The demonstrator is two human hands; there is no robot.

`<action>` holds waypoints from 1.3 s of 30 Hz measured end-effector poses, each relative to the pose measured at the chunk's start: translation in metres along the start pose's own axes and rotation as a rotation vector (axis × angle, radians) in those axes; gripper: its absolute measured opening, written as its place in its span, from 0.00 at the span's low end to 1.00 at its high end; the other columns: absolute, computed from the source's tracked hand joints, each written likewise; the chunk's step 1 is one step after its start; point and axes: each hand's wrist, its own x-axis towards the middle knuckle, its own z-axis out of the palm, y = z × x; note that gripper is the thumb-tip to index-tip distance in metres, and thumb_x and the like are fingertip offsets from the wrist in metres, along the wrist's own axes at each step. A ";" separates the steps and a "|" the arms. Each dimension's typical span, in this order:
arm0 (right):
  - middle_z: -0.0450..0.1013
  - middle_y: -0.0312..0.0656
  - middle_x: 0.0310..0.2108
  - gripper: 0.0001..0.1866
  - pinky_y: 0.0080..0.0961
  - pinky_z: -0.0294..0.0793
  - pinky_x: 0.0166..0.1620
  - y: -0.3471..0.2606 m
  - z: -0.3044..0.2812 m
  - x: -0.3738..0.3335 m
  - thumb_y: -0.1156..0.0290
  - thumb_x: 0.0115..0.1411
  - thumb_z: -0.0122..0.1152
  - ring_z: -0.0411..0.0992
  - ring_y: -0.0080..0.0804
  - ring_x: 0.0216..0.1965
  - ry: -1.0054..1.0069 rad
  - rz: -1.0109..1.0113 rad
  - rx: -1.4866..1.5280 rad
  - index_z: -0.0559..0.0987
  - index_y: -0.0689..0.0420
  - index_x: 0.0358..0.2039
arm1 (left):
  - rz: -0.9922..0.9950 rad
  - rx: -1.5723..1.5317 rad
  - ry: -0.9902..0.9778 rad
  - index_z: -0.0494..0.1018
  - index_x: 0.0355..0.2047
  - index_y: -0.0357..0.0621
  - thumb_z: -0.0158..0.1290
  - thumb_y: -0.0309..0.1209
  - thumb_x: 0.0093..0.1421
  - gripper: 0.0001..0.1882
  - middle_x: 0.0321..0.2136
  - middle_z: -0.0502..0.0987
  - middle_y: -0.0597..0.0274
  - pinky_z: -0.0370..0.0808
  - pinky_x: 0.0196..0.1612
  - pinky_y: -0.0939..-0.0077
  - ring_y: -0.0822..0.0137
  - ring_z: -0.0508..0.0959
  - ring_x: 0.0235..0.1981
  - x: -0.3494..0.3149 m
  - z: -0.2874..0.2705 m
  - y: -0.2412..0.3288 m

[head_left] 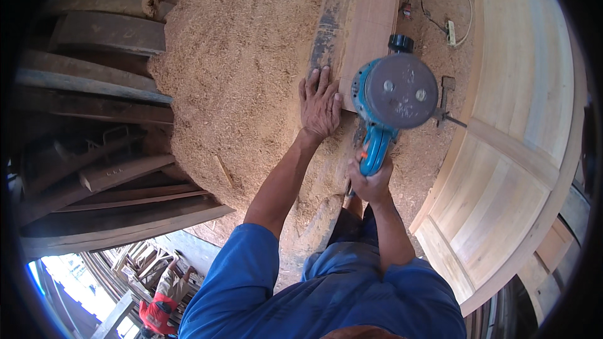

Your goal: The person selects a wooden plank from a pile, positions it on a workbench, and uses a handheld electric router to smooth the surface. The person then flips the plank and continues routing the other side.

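Note:
With my right hand (375, 182) I grip the rear handle of a teal power tool (377, 144). The tool has a large round grey cover with two bolt heads and a black knob at its far end; its exact kind I cannot tell. It sits over the near end of a reddish-brown board (370, 37), and its underside is hidden. My left hand (321, 105) lies flat with its fingers stretched out at the board's near left edge, on a long, dark-stained timber (330, 25) alongside the board.
Wood shavings (232, 56) cover the ground on the left, beside stacked dark planks (107, 31). A pale panelled wooden door (502, 169) stands at the right. A power strip (451, 32) with cords lies at the far right. Another person in red (158, 314) is at the lower left.

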 end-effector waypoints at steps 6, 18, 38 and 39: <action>0.70 0.35 0.28 0.18 0.28 0.75 0.37 -0.010 -0.014 0.150 0.74 0.51 0.66 0.71 0.25 0.29 0.126 -0.152 -0.070 0.73 0.61 0.43 | -0.004 -0.011 -0.011 0.71 0.58 0.47 0.39 0.42 0.68 0.23 0.69 0.60 0.52 0.38 0.72 0.48 0.50 0.52 0.71 0.000 0.000 -0.002; 0.71 0.32 0.28 0.13 0.24 0.73 0.35 -0.022 -0.033 0.262 0.74 0.53 0.66 0.70 0.19 0.29 0.170 -0.251 -0.088 0.75 0.59 0.39 | 0.016 0.037 -0.026 0.71 0.57 0.47 0.38 0.41 0.68 0.23 0.68 0.61 0.49 0.42 0.71 0.45 0.46 0.53 0.70 0.006 0.002 -0.005; 0.71 0.37 0.24 0.12 0.26 0.75 0.33 -0.017 0.008 -0.037 0.79 0.53 0.63 0.75 0.29 0.26 0.017 -0.126 -0.063 0.71 0.60 0.36 | 0.019 0.058 -0.041 0.71 0.58 0.45 0.37 0.42 0.70 0.24 0.69 0.59 0.50 0.40 0.71 0.46 0.48 0.52 0.71 0.003 -0.001 -0.002; 0.71 0.36 0.23 0.12 0.26 0.74 0.32 -0.021 0.009 -0.027 0.79 0.53 0.63 0.74 0.27 0.26 0.055 -0.134 -0.039 0.71 0.60 0.36 | 0.017 0.041 -0.040 0.70 0.58 0.45 0.37 0.42 0.69 0.24 0.69 0.59 0.50 0.40 0.71 0.46 0.48 0.52 0.71 0.002 -0.002 -0.002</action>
